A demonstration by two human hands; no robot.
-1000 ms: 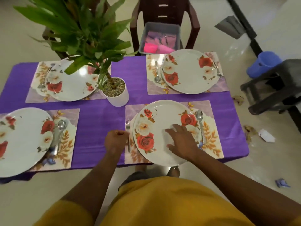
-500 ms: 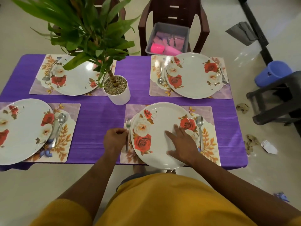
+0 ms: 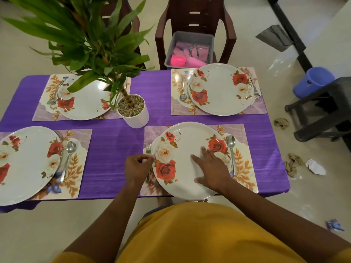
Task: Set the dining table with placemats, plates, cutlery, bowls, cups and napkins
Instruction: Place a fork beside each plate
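Steel fork (image 3: 148, 151) pinched in left hand (image 3: 137, 167): lay it parallel beside plate (image 3: 187, 160) while flat, unclenched right hand (image 3: 212, 168) steadies.

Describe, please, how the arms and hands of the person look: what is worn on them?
Both arms are bare from the upper arm down. Short sleeves of a mustard-yellow garment show at the bottom of the picture, and the same cloth covers the body. The left hand and the right hand wear no gloves; I see no ring, watch or bracelet on them.
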